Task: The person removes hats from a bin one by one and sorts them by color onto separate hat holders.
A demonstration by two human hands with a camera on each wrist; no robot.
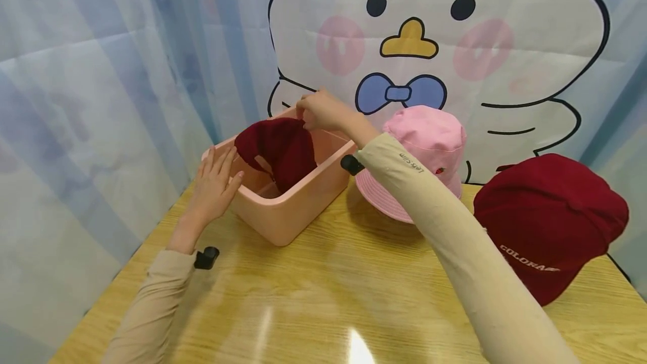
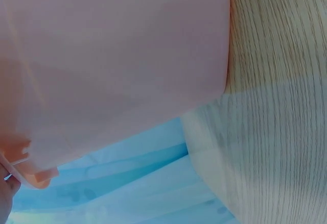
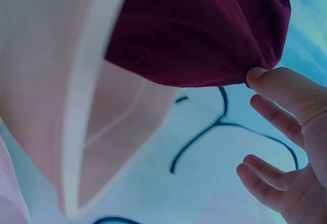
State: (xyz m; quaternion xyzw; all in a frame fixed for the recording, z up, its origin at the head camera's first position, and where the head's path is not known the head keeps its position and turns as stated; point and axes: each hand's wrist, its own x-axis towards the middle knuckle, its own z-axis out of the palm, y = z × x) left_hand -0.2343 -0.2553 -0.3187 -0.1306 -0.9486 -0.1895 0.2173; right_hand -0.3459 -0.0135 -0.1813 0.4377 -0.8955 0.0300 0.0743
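A dark red cap hangs partly inside a pink plastic bin, its lower part below the rim. Above the bin, my right hand pinches the cap by its top. The right wrist view shows the thumb and index finger of the hand at the point of the gathered maroon cloth, the other fingers spread loosely. My left hand rests with straight fingers on the bin's near left rim. In the left wrist view the bin wall fills most of the picture, with a fingertip at its edge.
A pink bucket hat stands right of the bin, partly behind my right sleeve. Farther right lies another dark red cap with white lettering. All stand on a wood-grain table. A curtain with a cartoon bird hangs behind.
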